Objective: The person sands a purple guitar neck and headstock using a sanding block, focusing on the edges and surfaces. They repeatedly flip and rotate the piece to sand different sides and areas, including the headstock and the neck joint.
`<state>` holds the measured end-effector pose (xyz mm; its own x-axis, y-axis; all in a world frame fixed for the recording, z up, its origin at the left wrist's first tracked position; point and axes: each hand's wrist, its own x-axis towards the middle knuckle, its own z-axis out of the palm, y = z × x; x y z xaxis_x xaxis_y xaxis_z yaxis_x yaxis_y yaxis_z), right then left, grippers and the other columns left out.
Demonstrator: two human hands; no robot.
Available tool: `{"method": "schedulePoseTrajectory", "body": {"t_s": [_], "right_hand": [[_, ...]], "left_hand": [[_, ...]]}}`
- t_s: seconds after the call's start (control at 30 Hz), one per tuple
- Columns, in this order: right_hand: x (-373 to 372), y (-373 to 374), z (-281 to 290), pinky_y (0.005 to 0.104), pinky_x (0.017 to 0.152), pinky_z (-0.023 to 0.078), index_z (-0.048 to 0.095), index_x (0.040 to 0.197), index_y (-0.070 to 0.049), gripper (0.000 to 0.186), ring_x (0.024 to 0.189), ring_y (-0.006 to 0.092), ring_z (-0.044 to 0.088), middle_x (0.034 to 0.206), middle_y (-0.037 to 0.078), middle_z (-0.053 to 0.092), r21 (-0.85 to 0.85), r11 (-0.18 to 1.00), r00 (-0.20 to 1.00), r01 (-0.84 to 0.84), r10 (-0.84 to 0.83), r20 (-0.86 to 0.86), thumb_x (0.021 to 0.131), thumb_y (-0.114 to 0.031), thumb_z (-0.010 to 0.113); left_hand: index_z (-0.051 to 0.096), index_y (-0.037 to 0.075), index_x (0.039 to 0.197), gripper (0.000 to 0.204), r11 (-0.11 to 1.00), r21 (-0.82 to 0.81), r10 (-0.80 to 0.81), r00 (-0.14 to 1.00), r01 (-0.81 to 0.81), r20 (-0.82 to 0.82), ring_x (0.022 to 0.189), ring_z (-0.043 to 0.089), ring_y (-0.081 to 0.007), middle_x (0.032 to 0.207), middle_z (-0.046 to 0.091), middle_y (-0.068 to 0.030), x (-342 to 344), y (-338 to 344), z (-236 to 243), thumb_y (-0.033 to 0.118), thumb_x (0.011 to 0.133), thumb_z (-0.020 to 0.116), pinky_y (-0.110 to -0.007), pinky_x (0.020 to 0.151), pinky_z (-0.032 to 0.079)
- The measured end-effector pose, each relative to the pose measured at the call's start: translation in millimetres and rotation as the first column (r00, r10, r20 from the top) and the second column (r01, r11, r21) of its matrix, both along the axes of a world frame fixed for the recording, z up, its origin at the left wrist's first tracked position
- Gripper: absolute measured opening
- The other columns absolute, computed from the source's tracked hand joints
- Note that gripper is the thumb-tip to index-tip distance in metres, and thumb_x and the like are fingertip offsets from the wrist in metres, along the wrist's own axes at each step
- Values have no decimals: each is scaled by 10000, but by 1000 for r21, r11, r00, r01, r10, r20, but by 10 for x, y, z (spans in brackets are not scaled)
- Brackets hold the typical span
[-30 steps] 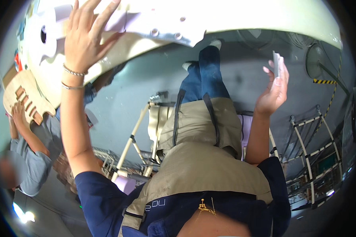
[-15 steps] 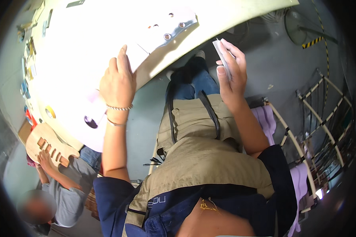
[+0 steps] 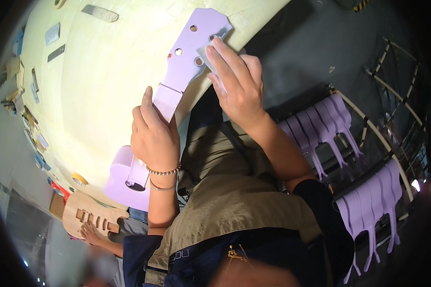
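Lilac guitar [image 3: 187, 62] raised now — right hand [image 3: 237, 86] rubbing (sandpaper, perhaps) its matte headstock.

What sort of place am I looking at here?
Likely a guitar-making workshop: a lilac-painted guitar neck with peg holes on a cream worktable, racks of matching lilac necks, and an unpainted routed wooden guitar body.

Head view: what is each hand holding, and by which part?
The left hand grips the lilac-painted guitar by its neck. The right hand presses a small grey sanding pad against the headstock.
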<state>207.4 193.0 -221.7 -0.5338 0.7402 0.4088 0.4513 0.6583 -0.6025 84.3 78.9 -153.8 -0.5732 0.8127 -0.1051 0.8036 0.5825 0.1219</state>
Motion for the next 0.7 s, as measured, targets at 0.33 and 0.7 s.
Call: {"method": "schedulePoseTrajectory", "body": {"t_s": [0.33, 0.7], "right_hand": [[-161, -18, 113, 327, 761, 450, 625, 1193, 22, 378, 809, 259, 521, 1253, 140, 616, -152, 974, 984, 165, -174, -45, 818, -9, 656], [-106, 152, -3, 338, 710, 462, 616, 1177, 42, 486, 784, 260, 516, 1257, 149, 595, -87, 979, 980, 185, -191, -62, 720, -45, 756]], "left_hand": [[530, 52, 1288, 617, 997, 24, -73, 997, 73, -2, 755, 614, -320, 923, 572, -113, -43, 12, -33, 34, 699, 714, -377, 595, 495], [522, 48, 1294, 619, 996, 35, -80, 997, 80, -5, 743, 613, -322, 923, 572, -113, 47, 81, -60, 41, 704, 710, -377, 582, 485]]}}
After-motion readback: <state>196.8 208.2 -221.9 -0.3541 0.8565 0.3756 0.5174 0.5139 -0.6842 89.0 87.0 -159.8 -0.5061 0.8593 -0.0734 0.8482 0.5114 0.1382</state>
